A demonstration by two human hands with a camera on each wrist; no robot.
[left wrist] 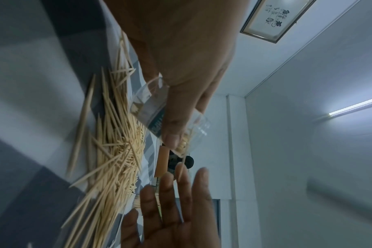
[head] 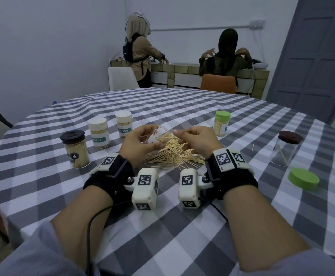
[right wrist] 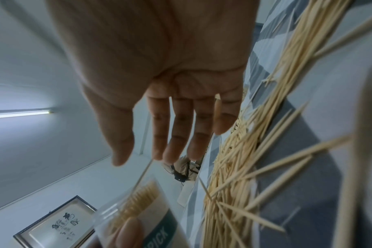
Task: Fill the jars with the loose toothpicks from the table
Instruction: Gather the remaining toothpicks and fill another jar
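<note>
left hand (head: 140,143) has its grip round a tilted clear jar (left wrist: 159,110); right hand (right wrist: 170,80), grip wide with fingers straight, just beside its mouth, above the toothpicks (head: 172,154) on the surface (head: 162,226).

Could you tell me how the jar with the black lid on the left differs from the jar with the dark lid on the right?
The black-lidded jar is packed with upright toothpicks; the dark-lidded jar holds only one or two. The left one carries a small dark label; the right one looks plain. Both are clear, capped and standing on the checked tablecloth.
</note>
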